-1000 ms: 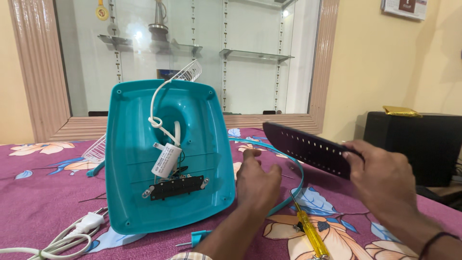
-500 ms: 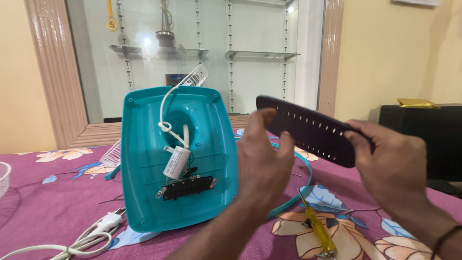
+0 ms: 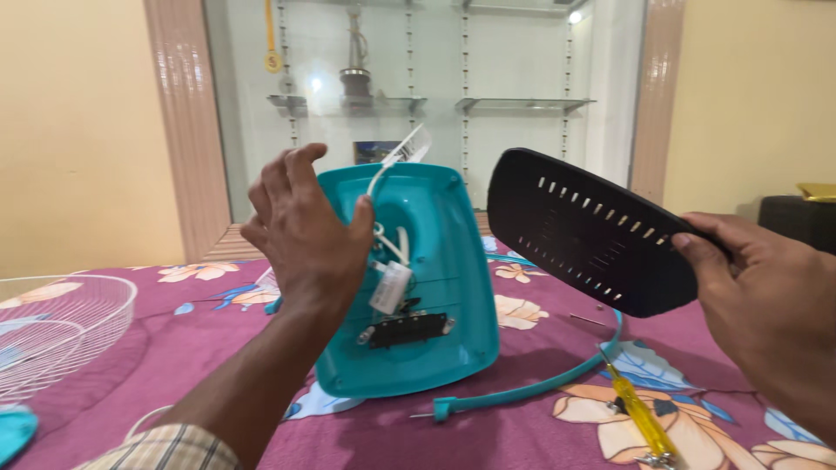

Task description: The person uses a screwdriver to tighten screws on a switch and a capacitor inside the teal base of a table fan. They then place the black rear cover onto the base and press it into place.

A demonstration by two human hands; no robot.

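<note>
A teal plastic fan base (image 3: 435,287) stands tipped up on the purple flowered cloth (image 3: 540,426), its open underside facing me with white wires, a white capacitor and a black switch block inside. My left hand (image 3: 305,231) hovers in front of its upper left, fingers spread, holding nothing. My right hand (image 3: 766,305) grips a black slotted bottom cover plate (image 3: 592,231) by its right edge, raised to the right of the base.
A teal plastic ring band (image 3: 540,387) curves on the cloth right of the base. A yellow-handled screwdriver (image 3: 640,418) lies at the lower right. A white wire fan guard (image 3: 52,326) sits at the far left. Glass shelves stand behind.
My left hand has left the black plate and lifted up in front of the fan base. The plate, now in my right hand alone, is tilted more towards me. The view has shifted right.
</note>
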